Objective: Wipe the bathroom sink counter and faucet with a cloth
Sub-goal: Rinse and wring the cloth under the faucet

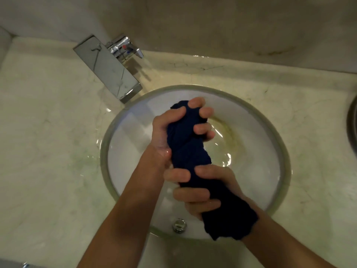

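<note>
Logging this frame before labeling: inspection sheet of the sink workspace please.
Surface: pale marble counter, veined, wet glints near the basin.
Job's things: dark blue cloth twisted into a rope above the round white basin; chrome faucet at upper left, no water seen running.
Clutter: nothing seen loose on the counter; a dark round edge at far right, cut off, unidentifiable.
Grippers: left hand grips the cloth's far end; right hand grips the near end.
Cables: nothing seen.
Surroundings: beige wall behind the counter; yellowish stain toward the basin's centre; overflow fitting on its near wall.
</note>
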The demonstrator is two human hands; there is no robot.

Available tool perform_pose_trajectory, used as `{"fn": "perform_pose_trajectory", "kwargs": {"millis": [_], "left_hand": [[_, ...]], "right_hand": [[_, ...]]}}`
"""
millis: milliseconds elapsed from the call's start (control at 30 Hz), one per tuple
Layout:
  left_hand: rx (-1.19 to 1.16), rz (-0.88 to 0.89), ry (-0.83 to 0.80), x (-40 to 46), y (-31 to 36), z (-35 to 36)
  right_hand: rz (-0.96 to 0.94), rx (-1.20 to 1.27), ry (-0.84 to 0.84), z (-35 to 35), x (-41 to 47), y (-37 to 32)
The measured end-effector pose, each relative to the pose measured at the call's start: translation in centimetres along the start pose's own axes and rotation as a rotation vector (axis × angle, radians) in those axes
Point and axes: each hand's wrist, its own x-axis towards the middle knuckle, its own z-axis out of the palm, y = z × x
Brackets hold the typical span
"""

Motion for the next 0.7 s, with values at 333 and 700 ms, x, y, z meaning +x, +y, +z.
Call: {"fn": "perform_pose_trajectory", "kwargs": {"millis": [333, 700], "left_hand": [[0.666, -0.036, 0.675, 4.1, 1.6, 1.9], [1.335, -0.150, 0.916, 2.9, -1.2, -0.4]], "right_hand": [[-0.020, -0.973, 1.036, -0.2, 1.6, -3.5], [-0.029, -1.379, 1.264, -4.5, 5.2, -0.5]]}}
